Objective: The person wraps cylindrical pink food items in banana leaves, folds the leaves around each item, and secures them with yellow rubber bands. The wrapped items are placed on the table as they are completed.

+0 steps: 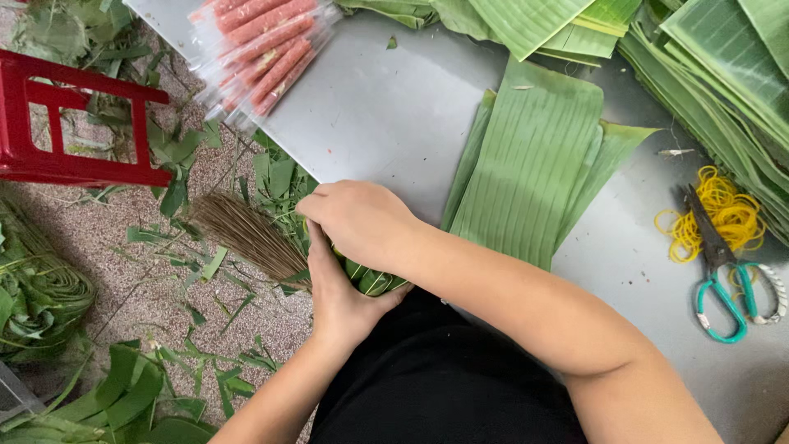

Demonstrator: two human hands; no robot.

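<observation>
While your right hand (362, 220) presses down on top of the leaf parcel (374, 281), fingers curled shut on it, your left hand (341, 300) cups it from below, closed around it. Broom (246, 234) just left of both hands. Flat leaves (530, 160) right of them on the table (386, 107); scissors (723, 271) far right.

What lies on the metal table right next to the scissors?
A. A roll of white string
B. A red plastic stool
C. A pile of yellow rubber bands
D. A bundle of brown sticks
C: the yellow rubber bands lie heaped on the metal table at the far right, with the blades of the teal-handled scissors resting across them.
</observation>
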